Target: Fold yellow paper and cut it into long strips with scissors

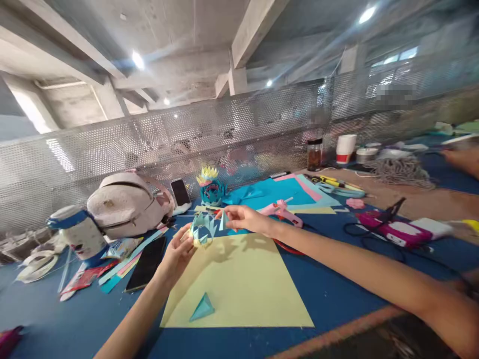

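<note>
My left hand [181, 249] grips a small ring of folded paper [202, 228], pale blue points above a yellowish lower edge. Close beside the ring, my right hand [239, 219] pinches a single light-blue folded paper triangle [223, 221]. Whether that triangle touches the ring I cannot tell. Beneath both hands lies a large sheet of yellow paper [243, 279]. One more blue folded triangle [203, 307] rests near its front edge. Behind the hands stands a finished-looking folded paper piece [211, 189], dark blue below with a yellow pointed crown on top.
A pink glue gun [280, 212] lies right of my hands. On the left are a black phone [146, 263], paper strips, a bottle [77, 234] and a pink backpack [123, 202]. Coloured sheets [277, 192] lie behind. A magenta device [394, 229] with cables sits right; another person's hand [464, 157] shows far right.
</note>
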